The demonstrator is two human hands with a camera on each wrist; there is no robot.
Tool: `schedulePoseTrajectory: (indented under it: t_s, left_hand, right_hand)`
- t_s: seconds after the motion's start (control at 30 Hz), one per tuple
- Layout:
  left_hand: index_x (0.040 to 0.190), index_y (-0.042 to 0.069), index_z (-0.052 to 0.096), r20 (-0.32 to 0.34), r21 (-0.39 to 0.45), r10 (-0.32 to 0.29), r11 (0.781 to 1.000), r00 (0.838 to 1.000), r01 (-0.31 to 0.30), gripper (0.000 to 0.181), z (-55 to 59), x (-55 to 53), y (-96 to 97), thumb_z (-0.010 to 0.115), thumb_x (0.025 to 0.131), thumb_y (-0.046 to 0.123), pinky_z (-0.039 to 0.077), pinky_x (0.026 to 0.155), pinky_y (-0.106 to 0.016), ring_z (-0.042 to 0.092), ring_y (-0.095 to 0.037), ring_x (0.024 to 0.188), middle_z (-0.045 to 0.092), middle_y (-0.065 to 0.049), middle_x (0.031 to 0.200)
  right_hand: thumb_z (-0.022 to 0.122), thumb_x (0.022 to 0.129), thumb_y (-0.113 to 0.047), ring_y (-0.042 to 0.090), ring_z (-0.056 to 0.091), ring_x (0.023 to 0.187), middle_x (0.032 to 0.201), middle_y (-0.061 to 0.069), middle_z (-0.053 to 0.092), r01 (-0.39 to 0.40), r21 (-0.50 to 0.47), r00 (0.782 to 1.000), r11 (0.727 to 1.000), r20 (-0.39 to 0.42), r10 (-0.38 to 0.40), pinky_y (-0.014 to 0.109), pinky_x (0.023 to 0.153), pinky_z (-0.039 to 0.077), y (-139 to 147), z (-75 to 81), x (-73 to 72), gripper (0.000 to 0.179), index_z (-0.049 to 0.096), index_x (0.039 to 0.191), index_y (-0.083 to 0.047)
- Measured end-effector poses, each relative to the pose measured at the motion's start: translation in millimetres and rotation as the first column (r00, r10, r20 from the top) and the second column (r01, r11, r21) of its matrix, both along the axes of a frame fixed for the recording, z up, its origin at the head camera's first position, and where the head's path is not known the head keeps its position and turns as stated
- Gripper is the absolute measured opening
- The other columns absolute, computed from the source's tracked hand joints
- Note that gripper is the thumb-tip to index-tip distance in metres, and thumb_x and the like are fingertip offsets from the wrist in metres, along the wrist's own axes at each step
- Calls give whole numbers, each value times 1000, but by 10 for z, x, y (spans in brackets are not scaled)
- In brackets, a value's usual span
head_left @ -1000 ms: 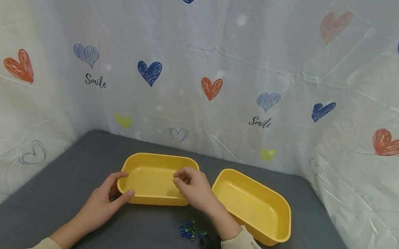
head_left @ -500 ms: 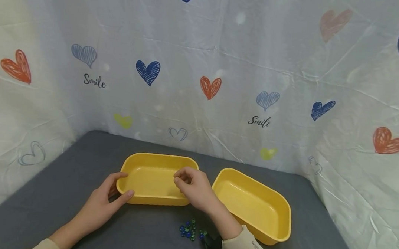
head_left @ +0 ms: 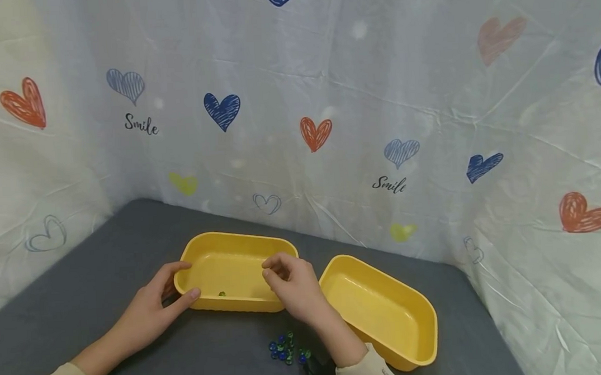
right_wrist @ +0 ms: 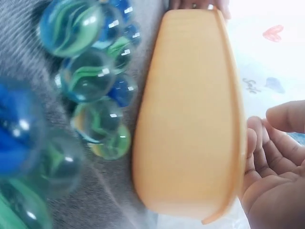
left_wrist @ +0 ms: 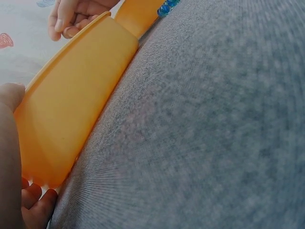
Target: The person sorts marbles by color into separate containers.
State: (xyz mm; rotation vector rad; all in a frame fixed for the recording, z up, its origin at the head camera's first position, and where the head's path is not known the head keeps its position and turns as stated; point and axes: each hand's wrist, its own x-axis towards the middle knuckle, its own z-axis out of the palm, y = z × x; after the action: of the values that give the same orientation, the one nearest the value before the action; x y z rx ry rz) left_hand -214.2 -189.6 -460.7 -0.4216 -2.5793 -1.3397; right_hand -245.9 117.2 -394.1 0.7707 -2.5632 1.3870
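Observation:
My left hand (head_left: 157, 305) grips the left end of a yellow rectangular bin (head_left: 233, 263), thumb at the near rim and fingers round the end wall. In the head view, a small greenish marble (head_left: 222, 294) lies inside, by the near wall. My right hand (head_left: 297, 285) hovers over the bin's right end. In the right wrist view its fingers (right_wrist: 259, 152) are loosely curled, the thumb is apart, and nothing shows between them. On the table in front of this bin sits a cluster of blue and green glass marbles (head_left: 282, 347), seen large as swirled marbles (right_wrist: 88, 76) from the right wrist.
A second yellow bin (head_left: 381, 307) stands at an angle to the right, partly behind my right forearm. Both rest on a dark grey cloth-covered table (head_left: 146, 233). Behind hangs a white curtain (head_left: 275, 71) printed with hearts.
A marble now shows inside the left bin, where none was visible before. Both hands have kept nearly the same places, and the view has shifted slightly.

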Motion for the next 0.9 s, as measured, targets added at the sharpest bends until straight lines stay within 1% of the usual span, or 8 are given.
schedulePoseTrajectory:
  t_s: [0.1,0.17,0.23,0.4,0.47,0.6,0.77,0.9]
  left_hand:
    - [144,12,40,-8,-2,0,1000,1000,-1,62,2,-4,3,65,96,44,50,92,-49,58,-36,123,50,-21,142]
    - [144,12,40,-12,-2,0,1000,1000,0,62,5,-5,3,65,96,43,50,91,-49,58,-36,122,51,-21,142]
    - [144,12,40,-13,-5,0,1000,1000,0,62,7,-5,2,65,96,43,50,91,-49,58,-36,122,51,-20,142]
    - [144,14,40,-6,-10,-2,1000,1000,2,61,5,1,-1,65,97,43,50,91,-49,58,-36,123,50,-20,143]
    - [144,14,40,-4,-11,-1,1000,1000,1,61,6,7,-4,65,97,43,50,91,-49,58,-37,123,50,-21,143]
    - [144,13,39,0,-10,0,1000,1000,0,61,9,15,-13,65,97,43,50,92,-50,57,-38,123,50,-21,143]
    - [144,15,39,1,-15,2,1000,1000,-2,61,8,10,-8,64,97,44,50,92,-49,56,-37,124,50,-20,143]
    - [144,13,40,-3,-15,-2,1000,1000,2,61,13,5,5,65,96,43,50,92,-49,57,-37,124,50,-21,143]
  right_hand:
    - [65,99,-27,10,62,75,88,-10,67,7,-14,1000,1000,-19,-7,29,70,53,16,46,33,9,71,103,-23]
    - [65,99,-27,10,62,77,89,-10,67,7,-25,1000,1000,-21,-8,29,71,53,25,79,60,8,70,103,-23]
    - [65,99,-27,11,62,76,89,-9,67,5,-34,1000,999,-22,-6,29,70,54,34,105,86,8,70,103,-23]
    - [65,98,-28,12,61,72,88,-8,67,-15,-40,1000,999,-11,15,28,64,53,49,155,167,12,71,104,-18]
    - [65,99,-28,13,60,71,87,-8,67,-31,-42,1000,999,-4,31,29,63,53,53,173,206,12,71,104,-18]
    - [64,99,-29,12,60,68,86,-8,67,-56,-39,998,998,-2,56,28,61,52,53,207,279,8,70,102,-24]
    - [64,99,-28,13,59,66,82,-6,66,-72,-50,997,996,3,73,28,59,52,52,235,371,9,69,102,-22]
    - [64,99,-26,11,59,65,82,-6,67,-71,-40,997,997,23,72,27,59,53,80,216,442,7,69,103,-22]
